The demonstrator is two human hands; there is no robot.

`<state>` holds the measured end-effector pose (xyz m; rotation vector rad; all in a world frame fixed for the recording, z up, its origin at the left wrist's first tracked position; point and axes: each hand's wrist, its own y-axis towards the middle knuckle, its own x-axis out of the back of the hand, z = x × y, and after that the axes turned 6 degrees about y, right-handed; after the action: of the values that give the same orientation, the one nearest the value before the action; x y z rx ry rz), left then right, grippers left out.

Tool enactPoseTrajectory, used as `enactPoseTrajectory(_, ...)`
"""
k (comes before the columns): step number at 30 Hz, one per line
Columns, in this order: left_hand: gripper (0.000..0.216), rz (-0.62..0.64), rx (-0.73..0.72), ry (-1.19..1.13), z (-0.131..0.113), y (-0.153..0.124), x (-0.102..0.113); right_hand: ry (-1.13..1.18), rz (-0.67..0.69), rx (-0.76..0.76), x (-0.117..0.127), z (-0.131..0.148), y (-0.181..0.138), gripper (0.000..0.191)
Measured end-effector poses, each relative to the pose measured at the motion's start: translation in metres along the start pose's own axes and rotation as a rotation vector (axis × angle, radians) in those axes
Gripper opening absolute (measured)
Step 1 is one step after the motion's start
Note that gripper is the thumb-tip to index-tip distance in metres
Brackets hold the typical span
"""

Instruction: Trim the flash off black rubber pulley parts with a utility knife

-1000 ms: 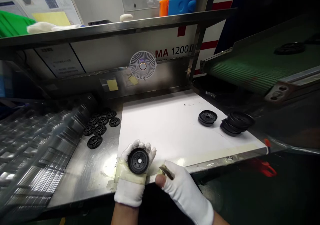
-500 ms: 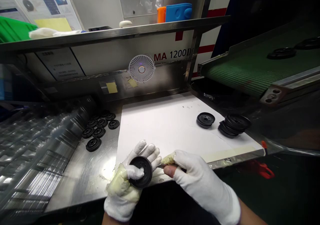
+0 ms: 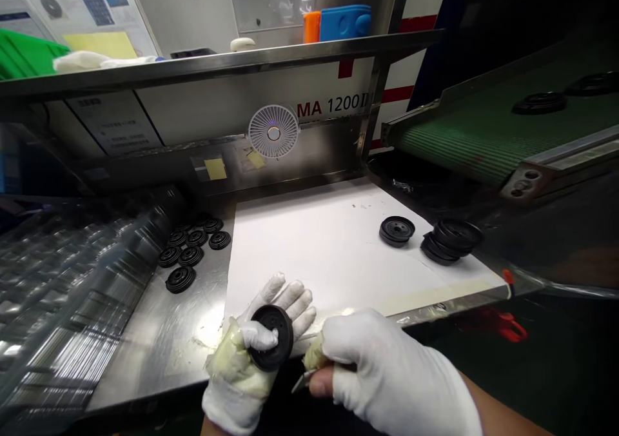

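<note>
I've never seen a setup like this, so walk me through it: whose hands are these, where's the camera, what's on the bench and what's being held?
The camera sits on a person's head, looking down at their own white-gloved hands over a steel bench. The left hand holds a black disc between thumb and fingers; the right hand grips a slim metal tool beside it. On the white mat lie one loose disc and a small stack; more discs sit on the steel to the left. A small fan stands behind, a green conveyor belt to the right.

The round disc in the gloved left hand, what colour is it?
The disc is black, clearest in the head view.
</note>
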<state>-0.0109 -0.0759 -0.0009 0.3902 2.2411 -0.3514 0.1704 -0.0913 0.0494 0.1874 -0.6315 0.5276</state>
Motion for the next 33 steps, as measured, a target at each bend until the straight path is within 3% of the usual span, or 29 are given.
enactPoseTrajectory(2,0.064,0.052,-0.009,-0.041,-0.001,0.000,0.005,0.059,-0.023,-0.025,0.000,0.001,-0.001,0.018)
enactPoseTrajectory(6,0.060,0.082,-0.010,-0.074,-0.002,0.000,0.011,0.103,-0.222,-0.071,-0.002,0.001,0.005,0.016)
enactPoseTrajectory(14,0.058,-0.117,-0.029,-0.053,-0.001,-0.006,0.004,0.004,-0.376,-0.048,-0.016,0.001,0.015,0.023)
enactPoseTrajectory(17,0.059,-0.117,-0.022,-0.052,0.000,-0.007,0.002,-0.014,-0.350,-0.036,-0.019,-0.001,0.015,0.026)
enactPoseTrajectory(23,0.060,-0.074,-0.018,-0.115,-0.001,-0.001,0.001,0.094,-0.053,-0.044,-0.011,0.003,0.006,0.015)
enactPoseTrajectory(27,0.059,-0.091,-0.025,-0.094,0.000,-0.004,0.001,0.147,-0.133,-0.042,-0.010,0.001,0.009,0.013)
enactPoseTrajectory(30,0.056,-0.111,-0.040,-0.045,0.002,-0.008,0.000,0.067,-0.239,-0.052,-0.013,-0.003,0.014,0.019)
enactPoseTrajectory(33,0.052,-0.134,-0.063,-0.012,0.003,-0.011,-0.002,-0.016,-0.244,-0.030,-0.014,-0.004,0.015,0.022)
